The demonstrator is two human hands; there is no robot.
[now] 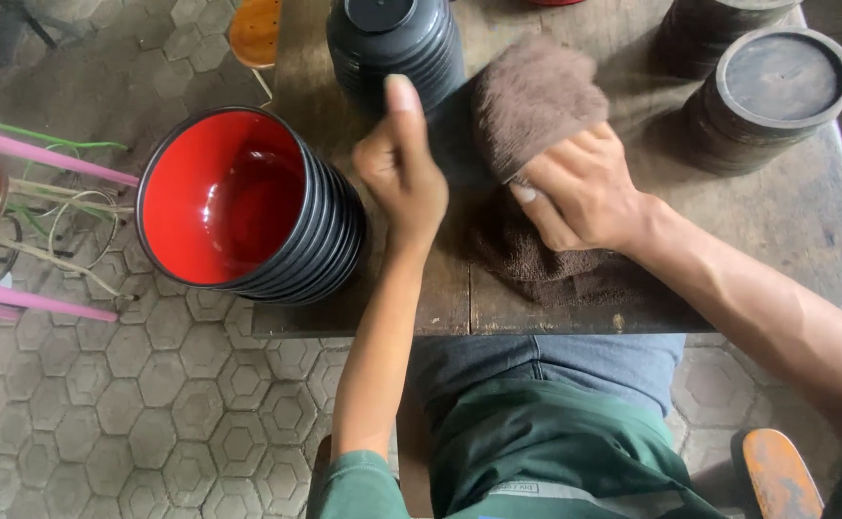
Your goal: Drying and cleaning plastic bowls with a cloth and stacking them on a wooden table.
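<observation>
We look down from a head camera at a worn wooden table (825, 231) and our own two bare hands. Our left hand (404, 173) is closed around the near edge of a dark bowl (455, 135) tipped on its side at the middle of the table, the thumb pointing straight up along its rim. Our right hand (584, 192) presses a brown cloth (532, 96) against that bowl, fingers curled over the fabric and gripping it; the rest of the cloth trails under the hand onto the table towards us.

Around the hands, stacks crowd the table. To the left, a stack of ribbed bowls (248, 207), black outside and bright red inside, lies tilted with its open mouth facing left, just beside our left wrist and hanging over the table's edge. Behind the left hand stands an upside-down stack of black bowls (392, 43), very close to the held bowl. At the far right stand two stacks of dusty dark round dishes (772, 96), well apart from our right hand.

Beyond the table we see grey hexagonal floor tiles (152, 404), pink rods (37, 154) at the left, an orange stool seat (255, 29) at the top, and another orange seat (777, 476) at the lower right. We see no labels or signs that we can make out.
</observation>
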